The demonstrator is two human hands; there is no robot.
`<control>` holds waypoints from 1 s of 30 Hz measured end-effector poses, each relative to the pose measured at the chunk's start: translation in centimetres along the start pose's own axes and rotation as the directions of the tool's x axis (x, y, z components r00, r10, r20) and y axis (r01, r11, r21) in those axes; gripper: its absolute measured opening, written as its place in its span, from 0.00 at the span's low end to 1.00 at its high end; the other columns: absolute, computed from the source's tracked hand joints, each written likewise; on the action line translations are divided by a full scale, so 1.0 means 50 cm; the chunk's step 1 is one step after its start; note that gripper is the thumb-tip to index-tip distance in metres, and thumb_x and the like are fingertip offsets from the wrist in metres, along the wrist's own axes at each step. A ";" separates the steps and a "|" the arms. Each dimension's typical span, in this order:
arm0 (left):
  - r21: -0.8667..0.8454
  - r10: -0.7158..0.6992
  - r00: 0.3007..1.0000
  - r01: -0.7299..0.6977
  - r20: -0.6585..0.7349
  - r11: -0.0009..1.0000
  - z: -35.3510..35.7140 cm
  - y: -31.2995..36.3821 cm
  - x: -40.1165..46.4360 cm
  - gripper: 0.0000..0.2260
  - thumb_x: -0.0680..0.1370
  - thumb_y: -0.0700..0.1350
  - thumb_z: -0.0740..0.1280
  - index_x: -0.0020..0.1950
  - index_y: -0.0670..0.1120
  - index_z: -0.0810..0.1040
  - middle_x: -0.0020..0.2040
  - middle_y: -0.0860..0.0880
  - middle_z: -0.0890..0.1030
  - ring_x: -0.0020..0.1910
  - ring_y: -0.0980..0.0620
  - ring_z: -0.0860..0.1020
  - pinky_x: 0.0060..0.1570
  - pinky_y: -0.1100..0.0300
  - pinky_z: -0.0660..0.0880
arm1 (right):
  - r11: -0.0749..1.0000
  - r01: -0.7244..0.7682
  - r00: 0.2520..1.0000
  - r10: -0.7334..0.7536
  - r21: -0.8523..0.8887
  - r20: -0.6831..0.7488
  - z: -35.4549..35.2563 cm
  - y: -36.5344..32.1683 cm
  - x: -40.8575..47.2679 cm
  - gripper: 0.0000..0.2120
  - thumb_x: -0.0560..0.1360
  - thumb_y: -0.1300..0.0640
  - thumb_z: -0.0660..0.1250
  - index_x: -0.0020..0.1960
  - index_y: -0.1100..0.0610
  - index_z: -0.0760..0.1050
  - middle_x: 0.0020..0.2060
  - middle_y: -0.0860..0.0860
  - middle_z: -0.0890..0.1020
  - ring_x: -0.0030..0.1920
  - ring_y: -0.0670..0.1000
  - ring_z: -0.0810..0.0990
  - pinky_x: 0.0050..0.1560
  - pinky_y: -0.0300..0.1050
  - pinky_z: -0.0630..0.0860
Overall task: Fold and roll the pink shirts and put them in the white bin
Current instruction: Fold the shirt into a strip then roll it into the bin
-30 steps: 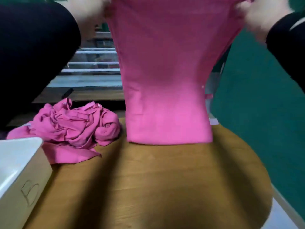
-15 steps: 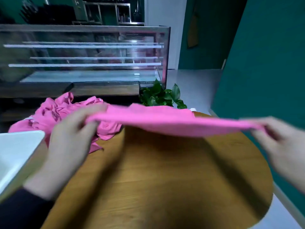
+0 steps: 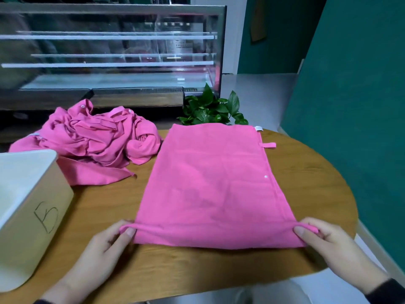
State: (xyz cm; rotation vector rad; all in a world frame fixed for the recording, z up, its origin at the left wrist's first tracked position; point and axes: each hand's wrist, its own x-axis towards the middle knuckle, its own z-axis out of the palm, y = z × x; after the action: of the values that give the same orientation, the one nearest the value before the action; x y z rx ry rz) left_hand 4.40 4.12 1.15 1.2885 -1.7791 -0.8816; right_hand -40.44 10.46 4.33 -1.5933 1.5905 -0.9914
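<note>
From the head camera, a folded shirt (image 3: 210,185) lies flat on the table (image 3: 306,172). The left hand (image 3: 105,244) pinches the shirt's near left corner; the right hand (image 3: 324,240) pinches its near right corner. Left of the shirt sits a crumpled pile (image 3: 94,141); nearer, at the table's left edge, stands the bin (image 3: 32,211).

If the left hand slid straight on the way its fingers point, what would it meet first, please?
The left hand points up and right, so it would likely run onto the flat pink shirt that it already pinches; nothing else lies nearer.
</note>
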 end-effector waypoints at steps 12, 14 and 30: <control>0.185 -0.130 0.979 0.100 0.157 0.978 -0.010 -0.035 -0.045 0.15 0.73 0.71 0.66 0.50 0.66 0.84 0.53 0.67 0.83 0.60 0.73 0.74 0.61 0.79 0.64 | 0.987 -0.150 0.987 0.147 0.050 0.059 0.025 0.010 -0.017 0.11 0.76 0.50 0.64 0.37 0.47 0.81 0.28 0.45 0.72 0.32 0.43 0.70 0.35 0.37 0.65; 0.075 -0.177 0.984 0.175 0.021 0.982 -0.003 -0.030 -0.044 0.12 0.72 0.65 0.71 0.42 0.59 0.86 0.47 0.62 0.85 0.50 0.75 0.77 0.53 0.82 0.65 | 0.987 -0.148 0.988 0.144 0.066 0.057 0.026 0.007 -0.016 0.13 0.77 0.52 0.62 0.36 0.46 0.80 0.28 0.45 0.73 0.32 0.42 0.71 0.35 0.35 0.66; -0.078 -0.203 0.974 0.195 -0.099 0.978 0.008 0.036 0.064 0.16 0.79 0.40 0.67 0.39 0.60 0.87 0.38 0.57 0.86 0.35 0.70 0.78 0.38 0.75 0.72 | 0.999 -0.046 0.996 0.048 0.022 -0.079 0.015 -0.050 0.091 0.14 0.79 0.48 0.59 0.40 0.47 0.79 0.33 0.49 0.81 0.34 0.45 0.78 0.37 0.37 0.70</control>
State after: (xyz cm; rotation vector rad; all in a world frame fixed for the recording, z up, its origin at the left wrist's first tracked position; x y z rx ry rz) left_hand 2.58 1.56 3.07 1.4603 -1.5438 -0.9564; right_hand -38.69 5.95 6.41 -1.5130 1.6585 -1.0539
